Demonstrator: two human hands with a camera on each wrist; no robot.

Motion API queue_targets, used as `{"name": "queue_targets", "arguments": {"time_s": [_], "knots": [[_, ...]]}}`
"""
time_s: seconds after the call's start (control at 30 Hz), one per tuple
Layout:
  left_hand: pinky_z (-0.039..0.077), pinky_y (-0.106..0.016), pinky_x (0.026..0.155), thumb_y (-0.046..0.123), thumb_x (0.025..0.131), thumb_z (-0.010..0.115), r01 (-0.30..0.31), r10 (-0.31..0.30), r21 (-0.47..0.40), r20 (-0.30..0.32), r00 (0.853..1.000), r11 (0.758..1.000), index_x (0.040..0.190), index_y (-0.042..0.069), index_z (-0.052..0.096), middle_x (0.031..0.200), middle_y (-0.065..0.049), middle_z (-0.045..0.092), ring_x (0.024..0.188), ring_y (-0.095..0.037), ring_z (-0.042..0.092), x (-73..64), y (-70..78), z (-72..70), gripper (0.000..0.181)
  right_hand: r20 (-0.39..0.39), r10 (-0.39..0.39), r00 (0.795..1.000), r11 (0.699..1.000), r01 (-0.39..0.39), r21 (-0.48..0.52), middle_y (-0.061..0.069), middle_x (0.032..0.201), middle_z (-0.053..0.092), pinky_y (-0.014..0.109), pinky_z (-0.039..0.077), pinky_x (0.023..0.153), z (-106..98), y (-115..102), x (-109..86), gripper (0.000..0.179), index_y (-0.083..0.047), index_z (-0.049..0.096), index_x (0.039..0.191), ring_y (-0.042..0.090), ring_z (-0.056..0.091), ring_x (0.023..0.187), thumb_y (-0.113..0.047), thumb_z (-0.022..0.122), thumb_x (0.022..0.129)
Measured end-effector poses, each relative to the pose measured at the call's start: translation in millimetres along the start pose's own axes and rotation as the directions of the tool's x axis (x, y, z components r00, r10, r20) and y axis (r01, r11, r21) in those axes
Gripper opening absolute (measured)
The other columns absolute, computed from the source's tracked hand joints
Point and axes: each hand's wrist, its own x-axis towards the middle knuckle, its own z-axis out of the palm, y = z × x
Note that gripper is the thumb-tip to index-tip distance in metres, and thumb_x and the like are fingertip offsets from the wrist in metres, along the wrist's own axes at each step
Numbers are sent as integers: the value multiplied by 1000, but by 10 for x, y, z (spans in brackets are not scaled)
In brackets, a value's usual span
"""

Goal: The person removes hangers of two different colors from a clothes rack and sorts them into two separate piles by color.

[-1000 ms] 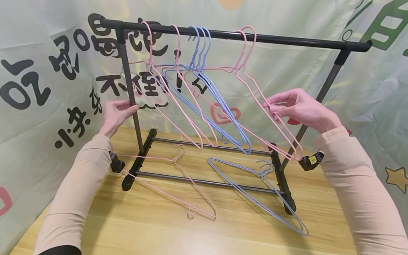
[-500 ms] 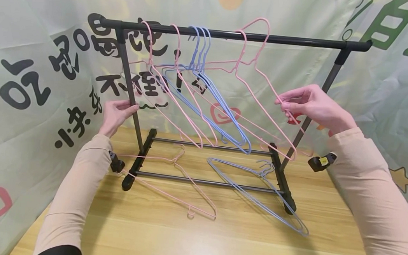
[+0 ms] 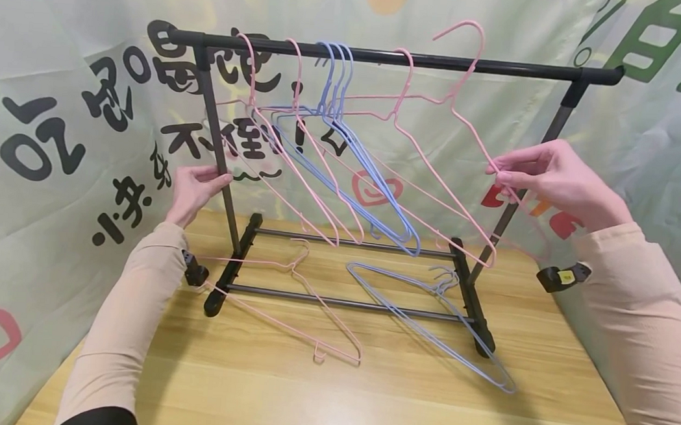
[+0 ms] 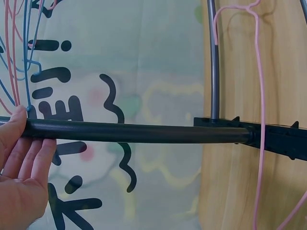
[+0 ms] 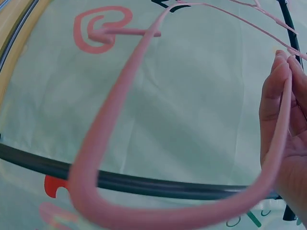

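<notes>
My right hand [image 3: 559, 180] is closed to a pinch now, thumb and fingertips nipping the sloping shoulder of a slender, smooth pink hanger [image 5: 86, 177]. And look where it is: up at the right of the rack, its hook rising above the straight black rail [image 3: 519, 69], tip clear of it. Over on the other side, my left hand [image 3: 192, 194] has thumb and fingers bent around the round, dark tubular upright [image 4: 144, 132], with little gap left. Between them, on the rail, hang two pink hangers [image 3: 297, 73], three light-blue hangers [image 3: 394, 203] bunched close, then a single pink one [image 3: 408, 80].

Down to the surface: a pale yellow, wood-grained tabletop [image 3: 363, 409], shiny with light near the front, shadows falling across it. One flat-lying pink hanger [image 3: 287, 326] sprawls left across the rack's base, and two blue hangers [image 3: 426, 335] lie nearly stacked at the right. Behind and around us, creased pale-green cloth [image 3: 521, 28] walls everything in, printed with bold black characters [image 3: 27, 112] and a pink heart outline [image 3: 13, 335] low on the left.
</notes>
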Motion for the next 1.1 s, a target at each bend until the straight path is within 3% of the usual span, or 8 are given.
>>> {"name": "queue_targets", "arguments": {"time_s": [0.2, 0.4, 0.53, 0.73, 0.83, 0.97, 1.1], "knots": [[55, -4, 75, 19, 90, 76, -1, 1, 19, -6, 1000, 1000, 131, -7, 62, 93, 15, 77, 76, 12, 65, -15, 21, -2, 50, 6, -36, 999, 998, 36, -47, -14, 76, 76, 35, 60, 52, -19, 75, -61, 24, -36, 76, 102, 9, 67, 65, -13, 70, 96], [55, -4, 75, 24, 88, 79, -4, 4, 33, -11, 1000, 999, 129, -7, 63, 89, 16, 77, 75, 12, 66, -23, 21, 3, 54, 33, -96, 995, 994, 97, -39, -7, 72, 74, 28, 57, 56, -2, 208, -104, 29, -32, 77, 99, 10, 65, 63, -5, 69, 94], [55, -5, 75, 24, 88, 80, 0, 0, 33, -15, 1000, 999, 129, -6, 64, 87, 19, 76, 75, 11, 66, -24, 16, 7, 53, 55, -153, 987, 988, 154, -3, -2, 68, 70, 25, 54, 58, 22, 336, -127, 32, -28, 77, 100, 12, 62, 60, 2, 67, 94], [54, -3, 77, 16, 90, 76, -15, 15, 34, -1, 1000, 999, 130, -6, 63, 93, 19, 75, 76, 12, 65, -18, 25, -6, 47, 101, -228, 968, 972, 221, 74, -6, 71, 71, 23, 57, 60, 108, 511, -141, 36, -26, 77, 99, 10, 62, 61, 8, 63, 94], [54, -3, 76, 16, 91, 76, -10, 9, 20, 5, 1000, 1000, 131, -6, 62, 88, 23, 74, 76, 13, 65, -14, 24, -8, 48, 126, -259, 958, 962, 244, 124, -6, 73, 72, 23, 57, 60, 173, 599, -148, 37, -23, 77, 99, 9, 63, 61, 10, 61, 94], [54, -3, 75, 16, 90, 76, -2, 2, 10, 5, 1000, 1000, 131, -6, 62, 79, 27, 69, 76, 12, 65, -17, 18, -5, 48, 144, -238, 960, 963, 214, 164, -6, 77, 75, 23, 59, 60, 286, 718, -143, 34, -21, 77, 101, 8, 64, 61, 9, 61, 94], [54, -3, 75, 16, 91, 75, -4, 4, 23, 5, 1000, 1000, 132, -6, 62, 82, 26, 71, 76, 12, 65, -23, 13, -2, 48, 158, -172, 972, 974, 145, 172, -6, 79, 76, 24, 60, 61, 414, 825, -134, 31, -19, 76, 102, 9, 65, 62, 7, 62, 94]]}}
